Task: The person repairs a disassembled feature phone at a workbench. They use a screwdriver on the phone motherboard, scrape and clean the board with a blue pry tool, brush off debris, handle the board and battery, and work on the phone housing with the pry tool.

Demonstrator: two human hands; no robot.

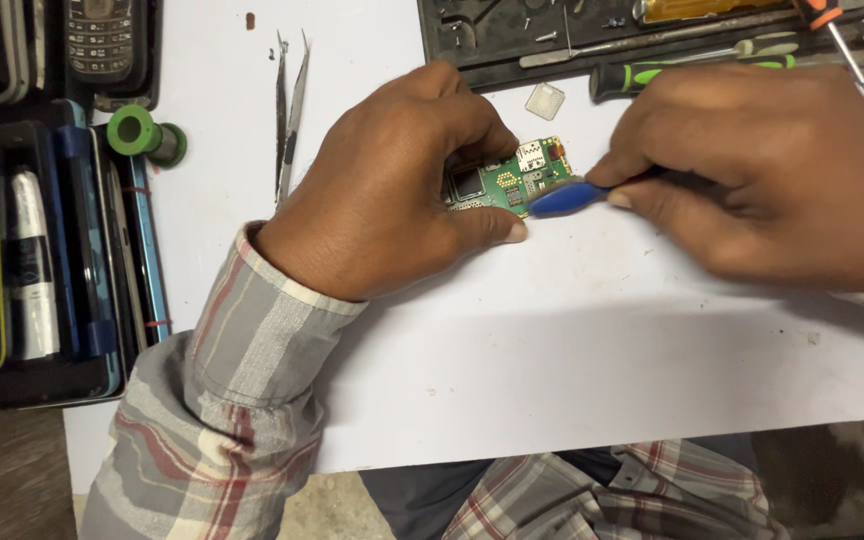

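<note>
Seemingly, left hand (392, 190) fingers pin circuit board (512, 178).

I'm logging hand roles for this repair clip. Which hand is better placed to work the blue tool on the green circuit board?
Right. The right hand already grips the blue tool, its tip at the circuit board. The left hand pins the board to the white table.
</note>
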